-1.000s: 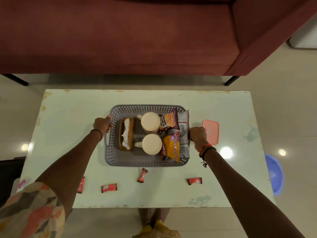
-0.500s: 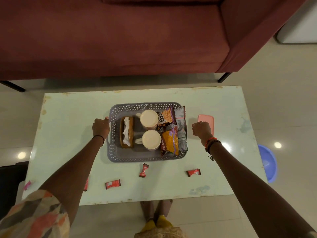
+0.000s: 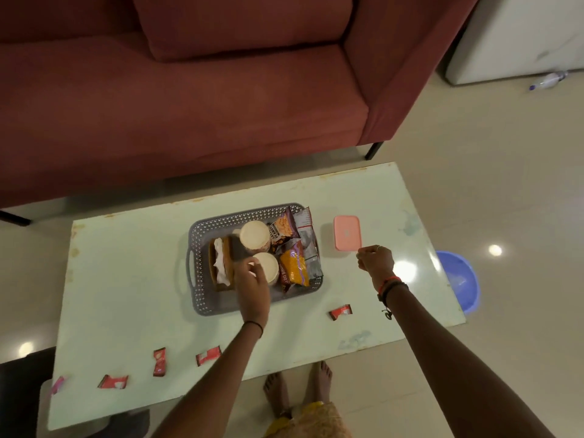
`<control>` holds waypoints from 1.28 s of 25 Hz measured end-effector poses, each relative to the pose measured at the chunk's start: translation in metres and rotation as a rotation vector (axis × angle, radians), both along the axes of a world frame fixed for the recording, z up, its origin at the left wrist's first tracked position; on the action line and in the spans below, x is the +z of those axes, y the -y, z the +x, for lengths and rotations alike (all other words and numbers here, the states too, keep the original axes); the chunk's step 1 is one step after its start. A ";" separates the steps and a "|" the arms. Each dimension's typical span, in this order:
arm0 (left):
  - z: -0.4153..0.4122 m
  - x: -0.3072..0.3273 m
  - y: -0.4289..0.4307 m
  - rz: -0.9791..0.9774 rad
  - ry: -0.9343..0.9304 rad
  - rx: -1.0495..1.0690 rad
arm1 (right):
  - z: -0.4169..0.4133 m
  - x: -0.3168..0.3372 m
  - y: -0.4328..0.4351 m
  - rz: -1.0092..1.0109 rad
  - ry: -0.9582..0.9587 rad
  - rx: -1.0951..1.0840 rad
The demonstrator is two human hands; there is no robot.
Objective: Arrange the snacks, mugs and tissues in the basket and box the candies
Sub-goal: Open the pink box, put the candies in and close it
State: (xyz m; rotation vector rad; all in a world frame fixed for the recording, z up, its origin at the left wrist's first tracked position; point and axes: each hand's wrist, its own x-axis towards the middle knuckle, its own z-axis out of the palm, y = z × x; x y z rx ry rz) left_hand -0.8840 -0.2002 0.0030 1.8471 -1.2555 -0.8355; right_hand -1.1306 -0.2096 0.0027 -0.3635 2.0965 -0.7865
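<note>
A grey perforated basket (image 3: 202, 300) sits mid-table. Inside it are a brown tissue holder (image 3: 220, 263), two cream mugs, far (image 3: 254, 235) and near (image 3: 271, 270), and snack packets (image 3: 292, 268) along its right side. My left hand (image 3: 252, 287) reaches over the basket's front rim, fingers pinched at the near mug's handle. My right hand (image 3: 376, 260) hovers as a loose fist just in front of a closed pink candy box (image 3: 347, 232) and holds nothing. Red candies (image 3: 340, 312) (image 3: 208, 355) (image 3: 159, 361) lie on the table's near side.
Another red candy (image 3: 112, 381) and a pink one (image 3: 57, 384) lie near the pale green table's (image 3: 126, 279) front-left edge. A maroon sofa (image 3: 189, 105) stands behind the table. A blue tub (image 3: 458, 279) sits on the floor at the right. My bare feet (image 3: 297, 390) are below the table edge.
Both hands let go of the basket's sides. My left hand moved right, over the basket to the near mug. My right hand drew away toward the pink box. The view shifted.
</note>
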 end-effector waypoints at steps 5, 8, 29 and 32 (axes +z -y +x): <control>-0.085 -0.003 -0.008 0.153 -0.012 -0.385 | -0.026 0.004 -0.008 -0.009 -0.009 -0.051; -0.126 -0.014 0.004 0.254 0.070 -0.501 | -0.043 -0.003 -0.002 -0.003 -0.016 -0.035; -0.210 -0.095 0.148 0.649 0.174 -0.577 | -0.108 -0.085 0.057 0.164 0.102 0.249; -0.217 -0.094 0.131 0.761 -0.062 -0.287 | -0.119 -0.085 0.061 0.129 0.035 0.188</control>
